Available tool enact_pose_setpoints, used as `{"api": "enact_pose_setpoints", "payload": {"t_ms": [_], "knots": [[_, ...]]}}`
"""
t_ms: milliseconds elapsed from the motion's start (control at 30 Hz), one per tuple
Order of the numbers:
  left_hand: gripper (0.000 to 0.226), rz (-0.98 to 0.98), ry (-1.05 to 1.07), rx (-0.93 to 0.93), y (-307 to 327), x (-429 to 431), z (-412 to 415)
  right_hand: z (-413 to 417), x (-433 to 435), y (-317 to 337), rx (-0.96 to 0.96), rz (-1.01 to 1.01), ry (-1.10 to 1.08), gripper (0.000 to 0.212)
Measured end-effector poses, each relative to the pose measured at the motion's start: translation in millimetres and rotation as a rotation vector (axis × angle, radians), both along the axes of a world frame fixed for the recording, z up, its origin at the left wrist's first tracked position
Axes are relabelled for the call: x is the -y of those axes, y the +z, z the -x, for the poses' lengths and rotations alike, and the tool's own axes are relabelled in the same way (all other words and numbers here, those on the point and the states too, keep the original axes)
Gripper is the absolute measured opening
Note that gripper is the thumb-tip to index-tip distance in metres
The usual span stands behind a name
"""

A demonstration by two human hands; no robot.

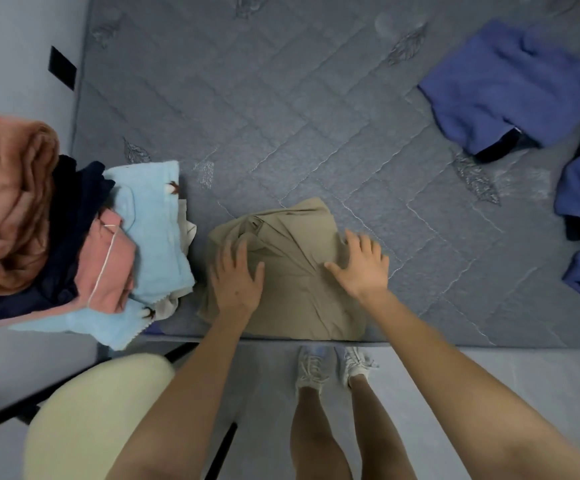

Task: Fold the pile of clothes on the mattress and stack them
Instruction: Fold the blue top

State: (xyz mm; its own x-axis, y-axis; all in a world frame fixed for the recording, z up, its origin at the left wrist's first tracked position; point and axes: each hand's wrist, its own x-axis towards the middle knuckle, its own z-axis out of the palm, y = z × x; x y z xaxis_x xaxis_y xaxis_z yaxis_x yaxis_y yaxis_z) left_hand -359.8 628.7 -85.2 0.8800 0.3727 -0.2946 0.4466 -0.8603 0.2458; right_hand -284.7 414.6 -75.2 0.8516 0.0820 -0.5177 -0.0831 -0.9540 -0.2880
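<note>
Pressing flat on a folded khaki garment (292,268): left hand (236,275), palm down, fingers spread, gripping nothing; right hand (364,265), likewise splayed and flat, resting on the garment's right edge, gripping nothing; garment lying beneath both hands at the near edge of the grey quilted mattress (281,116); stack of folded clothes (101,244) just left of the left hand, light blue towel-like piece (156,230) nearest, pink (108,268), dark navy and rust-coloured pieces further left; unfolded blue clothes (510,88) well apart, beyond and to the right of the right hand; person's shoes (333,368) on the floor below the hands; pale rounded cushion-like object (94,417) below the left forearm.
</note>
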Motion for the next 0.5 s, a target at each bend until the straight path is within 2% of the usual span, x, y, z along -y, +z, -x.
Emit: {"api": "enact_pose_setpoints", "payload": {"t_ms": [100,233,300,500], "knots": [[0.057,-0.038,-0.147,-0.058,44.2,24.2,-18.8,-7.7,15.2,48.3,-0.004,0.071,0.066,0.079],[0.063,-0.054,-0.316,-0.009,100.6,55.3,-39.3,-7.5,45.3,112.0,0.046,0.112,0.064,0.077],[0.062,-0.086,-0.364,0.042,127.0,75.3,-49.9,-6.0,66.4,139.7,0.054,0.138,0.043,0.076],[0.064,-0.115,-0.445,0.038,196.5,157.5,-73.9,2.3,151.8,200.6,0.072,0.163,-0.045,0.076]]}}
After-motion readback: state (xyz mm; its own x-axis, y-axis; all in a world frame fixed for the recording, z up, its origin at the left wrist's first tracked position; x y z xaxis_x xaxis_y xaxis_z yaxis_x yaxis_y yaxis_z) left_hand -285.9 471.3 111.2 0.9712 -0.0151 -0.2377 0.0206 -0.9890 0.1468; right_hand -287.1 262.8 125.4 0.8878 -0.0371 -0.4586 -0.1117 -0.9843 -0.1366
